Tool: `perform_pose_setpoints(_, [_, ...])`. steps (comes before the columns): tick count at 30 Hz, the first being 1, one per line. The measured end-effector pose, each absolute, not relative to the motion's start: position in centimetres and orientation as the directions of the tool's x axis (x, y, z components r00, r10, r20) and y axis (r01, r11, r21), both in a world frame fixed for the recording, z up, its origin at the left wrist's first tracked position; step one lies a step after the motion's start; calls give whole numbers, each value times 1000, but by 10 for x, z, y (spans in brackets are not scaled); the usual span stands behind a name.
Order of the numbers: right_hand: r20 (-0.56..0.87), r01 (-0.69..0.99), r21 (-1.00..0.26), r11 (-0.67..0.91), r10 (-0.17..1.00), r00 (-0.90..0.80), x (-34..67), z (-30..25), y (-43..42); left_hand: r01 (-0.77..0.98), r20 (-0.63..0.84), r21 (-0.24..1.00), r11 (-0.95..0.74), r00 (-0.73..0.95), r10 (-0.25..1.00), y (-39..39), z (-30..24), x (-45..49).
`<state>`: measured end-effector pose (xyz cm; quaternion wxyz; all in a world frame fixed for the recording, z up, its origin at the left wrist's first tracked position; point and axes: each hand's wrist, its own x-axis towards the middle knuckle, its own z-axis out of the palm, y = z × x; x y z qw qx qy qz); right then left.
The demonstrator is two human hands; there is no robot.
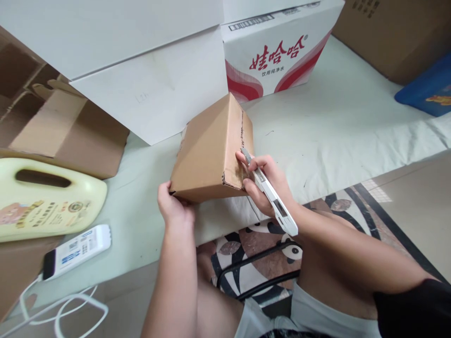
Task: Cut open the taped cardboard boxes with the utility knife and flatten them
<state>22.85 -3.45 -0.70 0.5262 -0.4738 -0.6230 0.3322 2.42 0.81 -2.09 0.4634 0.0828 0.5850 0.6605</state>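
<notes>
A brown cardboard box stands tilted near the front edge of the cloth-covered surface. My left hand grips its lower left corner, with some fingers hidden beneath. In my right hand is a white utility knife, the fingers wrapped round its body. The blade end points up and away, close to the box's right side, where a dark uneven line runs along the seam. Fingers of that hand also seem to touch the box's right side.
White cartons and a red-and-white water carton stand behind. At left are an open cardboard box, a pale yellow jug and a white device with a cable. A blue container sits far right.
</notes>
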Motion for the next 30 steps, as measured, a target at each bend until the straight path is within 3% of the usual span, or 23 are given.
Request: perform_pose_setpoints(30, [316,204,-929,309,949,6,227,-6,-33,-551,-464,826,115,-550,694,8,-17,27])
